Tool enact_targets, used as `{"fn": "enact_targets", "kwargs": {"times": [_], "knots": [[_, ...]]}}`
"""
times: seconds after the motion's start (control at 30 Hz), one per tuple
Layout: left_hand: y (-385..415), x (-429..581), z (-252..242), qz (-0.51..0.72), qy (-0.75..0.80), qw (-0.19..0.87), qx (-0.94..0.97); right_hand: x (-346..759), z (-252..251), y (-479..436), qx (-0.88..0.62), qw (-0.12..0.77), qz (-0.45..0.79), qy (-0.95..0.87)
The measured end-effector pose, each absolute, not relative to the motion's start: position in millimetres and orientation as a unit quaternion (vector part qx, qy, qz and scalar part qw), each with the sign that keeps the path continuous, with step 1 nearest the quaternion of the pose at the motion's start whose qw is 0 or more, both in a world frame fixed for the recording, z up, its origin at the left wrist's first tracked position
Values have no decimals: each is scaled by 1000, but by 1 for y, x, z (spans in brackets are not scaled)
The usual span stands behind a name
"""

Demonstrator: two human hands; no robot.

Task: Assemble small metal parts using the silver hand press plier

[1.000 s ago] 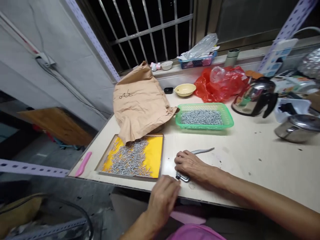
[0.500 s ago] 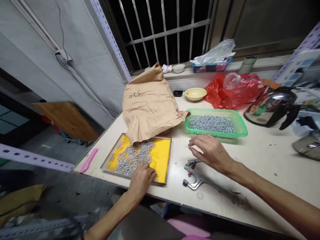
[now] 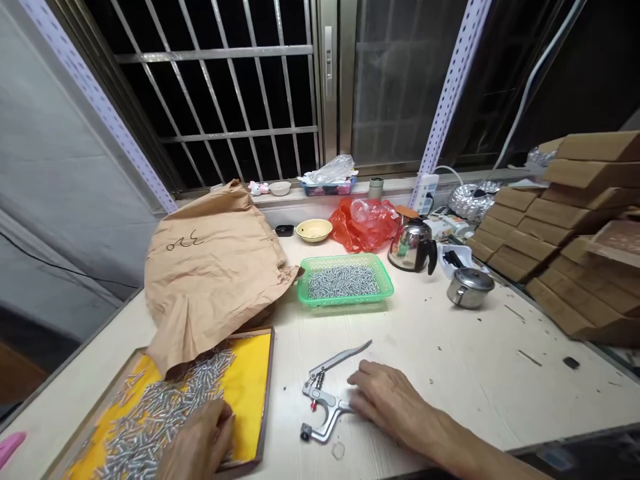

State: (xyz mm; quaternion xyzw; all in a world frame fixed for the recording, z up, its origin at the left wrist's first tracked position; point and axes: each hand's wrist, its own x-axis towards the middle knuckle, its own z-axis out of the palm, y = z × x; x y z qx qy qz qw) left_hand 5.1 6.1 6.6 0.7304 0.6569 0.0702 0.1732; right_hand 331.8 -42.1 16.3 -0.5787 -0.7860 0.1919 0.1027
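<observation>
My left hand [image 3: 197, 440] is at the near part of a shallow tray [image 3: 267, 393] with a yellow bottom, over a heap of small silver rod-like metal pieces [image 3: 165, 413]. Its fingers are curled together, and whatever they pinch is hidden. My right hand [image 3: 387, 397] lies on the table with its fingers closed round the lower handle of metal snap pliers [image 3: 327, 407]. The pliers' upper handle points up and away, apart from my fingers. A large brown paper bag [image 3: 215, 267] leans over the tray, its mouth down on the pieces.
A green plastic basket [image 3: 345, 301] of similar pieces stands beyond the pliers. Behind it are a yellow bowl [image 3: 314, 231], a red plastic bag [image 3: 355, 230] and a kettle [image 3: 413, 247]. A lidded metal pot [image 3: 470, 288] and stacked cardboard boxes [image 3: 565, 227] stand at right.
The view has swung to the right. My right hand has come down from above the pliers onto their handle. My left hand stays at the tray.
</observation>
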Motion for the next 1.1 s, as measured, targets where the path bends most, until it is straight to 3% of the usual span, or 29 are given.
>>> {"fn": "enact_targets", "kwargs": {"times": [0.2,0.33,0.73,1.1], "knots": [[-8,63,27,178,619,503,576,350,-18,-78,-575,113,214,-782],[-18,102,17,176,607,593,499,356,-24,-69,-589,79,171,-786],[-16,139,-16,160,626,628,434,369,-40,-63,-597,107,85,-790],[-10,140,-12,72,633,624,452,369,-38,-66,-601,109,108,-784]]}}
